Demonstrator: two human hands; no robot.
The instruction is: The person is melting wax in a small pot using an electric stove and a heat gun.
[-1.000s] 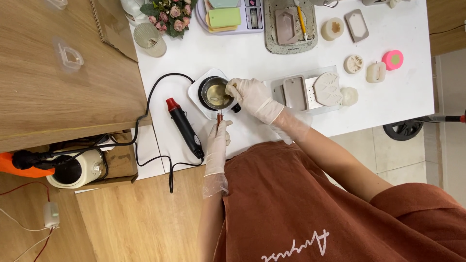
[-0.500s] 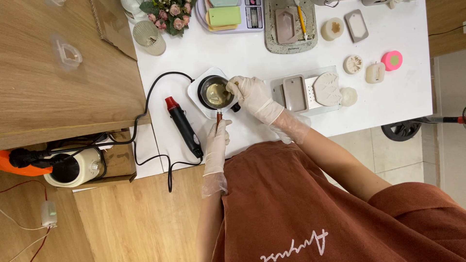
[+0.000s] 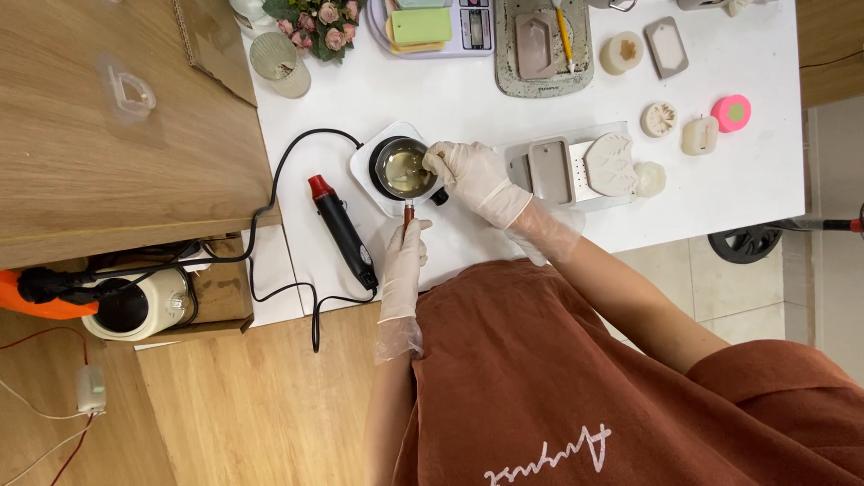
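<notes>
small metal melting pot [image 3: 402,169] on a white hot plate [image 3: 367,162], holding clear yellowish liquid. left hand [image 3: 404,256], gloved, closed around the pot's reddish handle [image 3: 408,216] just below the pot. right hand [image 3: 472,175], gloved, at the pot's right rim, fingertips pinched on a small stick dipping into the liquid. probably light but hot and sloshy, rigid metal with a slick rim; best held by the handle, kept level. black heat gun [image 3: 343,233] with red nozzle left of the pot, cord looping behind. grey moulds on a tray [image 3: 571,166] right of the pot. scale and flowers beyond it on the white table [image 3: 468,90].
</notes>
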